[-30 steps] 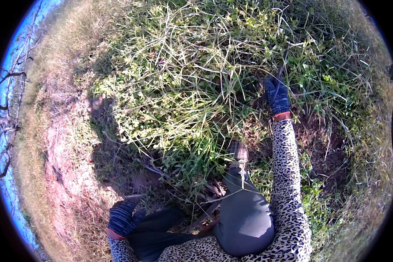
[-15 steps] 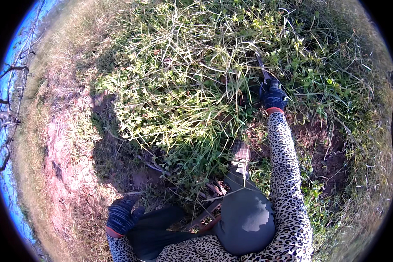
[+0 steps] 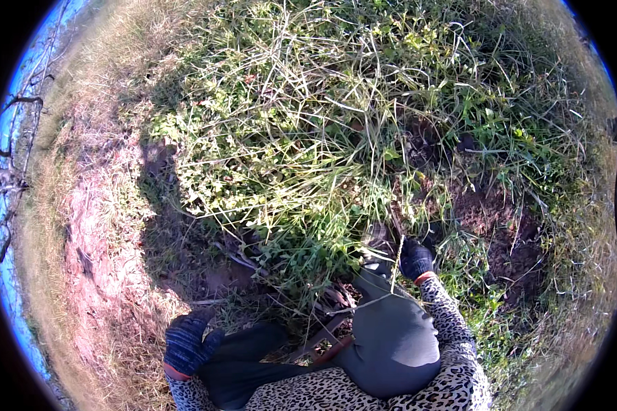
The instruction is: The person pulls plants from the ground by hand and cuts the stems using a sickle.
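My right hand (image 3: 416,260), in a dark knitted glove with an orange cuff, is closed beside my right boot (image 3: 378,240). From it a narrow, dark blade points up and away, apparently a sickle (image 3: 396,220), partly lost among stems. Just beyond lies a thick mat of cut-looking and standing grass (image 3: 322,178), mixed with leafy green weeds (image 3: 219,185). My left hand (image 3: 187,344), gloved alike, rests at my left knee (image 3: 250,342). Its thumb stands apart from the loosely bent fingers, and nothing shows in it.
Bare reddish soil (image 3: 493,219) lies right of the grass, with a paler dirt strip (image 3: 92,253) on the left. A low seat frame (image 3: 319,339) shows beneath me. A long dry stem (image 3: 399,264) crosses near my right knee (image 3: 394,335). Bare branches (image 3: 20,178) stand at far left.
My right hand has drawn back toward me from the far grass to beside my boot, bringing the blade along. My left hand has barely moved.
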Demonstrator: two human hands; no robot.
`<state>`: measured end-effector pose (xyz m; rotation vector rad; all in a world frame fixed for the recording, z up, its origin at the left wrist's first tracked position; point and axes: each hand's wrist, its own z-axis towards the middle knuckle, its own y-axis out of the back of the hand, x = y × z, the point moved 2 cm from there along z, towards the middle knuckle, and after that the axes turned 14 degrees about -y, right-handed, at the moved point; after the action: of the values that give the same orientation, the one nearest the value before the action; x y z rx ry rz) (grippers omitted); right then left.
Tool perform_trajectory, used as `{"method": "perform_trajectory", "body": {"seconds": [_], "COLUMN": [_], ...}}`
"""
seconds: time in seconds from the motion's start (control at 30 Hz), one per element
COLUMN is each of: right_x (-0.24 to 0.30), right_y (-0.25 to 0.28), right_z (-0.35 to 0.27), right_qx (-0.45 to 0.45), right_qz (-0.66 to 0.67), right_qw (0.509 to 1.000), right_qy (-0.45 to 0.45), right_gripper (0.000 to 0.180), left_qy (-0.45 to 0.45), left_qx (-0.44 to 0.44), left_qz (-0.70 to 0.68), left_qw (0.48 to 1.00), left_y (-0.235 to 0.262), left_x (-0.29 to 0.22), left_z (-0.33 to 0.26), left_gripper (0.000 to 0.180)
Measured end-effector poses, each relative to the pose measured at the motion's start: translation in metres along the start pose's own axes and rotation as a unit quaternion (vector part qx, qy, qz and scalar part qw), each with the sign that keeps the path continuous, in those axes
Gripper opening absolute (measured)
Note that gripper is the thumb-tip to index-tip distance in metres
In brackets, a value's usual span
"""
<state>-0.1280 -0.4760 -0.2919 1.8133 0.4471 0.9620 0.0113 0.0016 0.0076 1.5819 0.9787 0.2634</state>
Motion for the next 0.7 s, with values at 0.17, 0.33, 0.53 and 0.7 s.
{"method": "perform_trajectory", "body": {"seconds": [0.17,0.33,0.53,0.7], "right_x": [-0.074,-0.037,0.038,0.099], "right_y": [0.010,0.066,0.088,0.064], "right_z": [-0.125,-0.115,0.003,0.086], "right_qx": [0.105,0.025,0.097,0.237], "right_qz": [-0.110,0.284,0.514,0.756], "right_qw": [0.981,0.942,0.845,0.596], "right_qy": [-0.117,-0.180,-0.110,-0.131], "right_gripper": [0.026,0.023,0.047,0.055], "left_qy": [-0.029,-0.028,-0.018,-0.012], "left_qx": [-0.016,-0.020,0.003,0.007], "left_qz": [0.024,0.009,0.007,0.003], "left_qw": [0.999,0.999,1.000,1.000], "left_y": [-0.002,0.002,0.004,0.000], "left_x": [-0.004,-0.006,-0.008,-0.005], "left_z": [0.000,0.000,0.011,0.012], "left_gripper": [0.041,0.041,0.043,0.043]}}
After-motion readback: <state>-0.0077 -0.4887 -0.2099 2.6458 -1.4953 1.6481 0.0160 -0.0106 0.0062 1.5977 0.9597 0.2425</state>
